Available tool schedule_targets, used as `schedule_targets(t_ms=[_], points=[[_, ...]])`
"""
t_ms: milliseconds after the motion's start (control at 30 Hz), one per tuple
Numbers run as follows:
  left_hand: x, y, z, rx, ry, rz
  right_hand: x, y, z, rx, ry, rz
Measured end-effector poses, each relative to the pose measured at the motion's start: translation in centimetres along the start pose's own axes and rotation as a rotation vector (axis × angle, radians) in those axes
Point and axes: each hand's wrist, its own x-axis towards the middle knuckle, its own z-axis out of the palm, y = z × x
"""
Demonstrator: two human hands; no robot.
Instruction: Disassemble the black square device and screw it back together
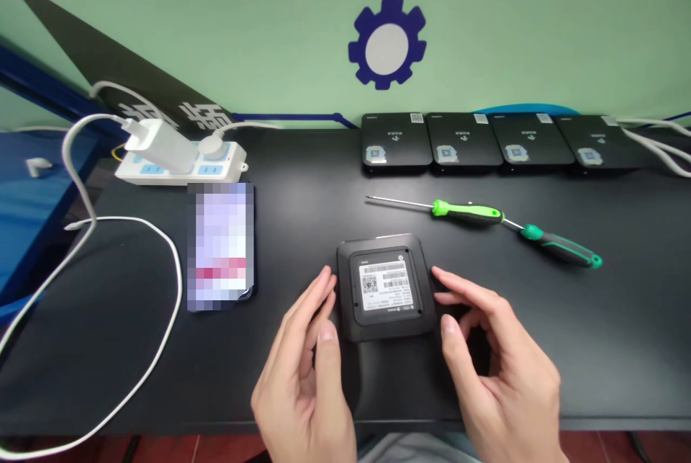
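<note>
A small black square device [385,296] lies upside down near the table's front edge, its white label with a QR code facing up. My left hand [305,376] is at its left side, fingers apart, fingertips touching or almost touching the edge. My right hand [497,362] is at its right side, fingers loosely spread, fingertips at the edge. Neither hand holds anything. Two screwdrivers lie behind the device: one with a bright green handle [467,212] and one with a dark green and black handle [561,247].
Several identical black devices [464,140] stand in a row at the back of the black table [620,319]. A phone [220,247] lies at the left, a white power strip [181,160] with plugs behind it, and a white cable [162,348] loops across the left.
</note>
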Motion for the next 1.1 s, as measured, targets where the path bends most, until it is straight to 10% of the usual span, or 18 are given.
schedule_targets(t_ms=[267, 533, 767, 1100], points=[[1.1, -0.9, -0.8, -0.203, -0.087, 0.000, 1.0, -0.3, -0.5, 0.120, -0.131, 0.044], [0.7, -0.6, -0.7, -0.258, -0.083, -0.072, -0.4, -2.8, 1.9, 0.371, 0.104, 0.143], [0.7, -0.2, -2.2, -0.316, -0.122, -0.101, 1.2, -2.5, -0.4, 0.722, 0.026, 0.240], [0.3, 1.8, -3.9, -0.378, -0.596, -0.480, 0.8, -2.4, -1.5, 0.895, -0.067, 0.379]])
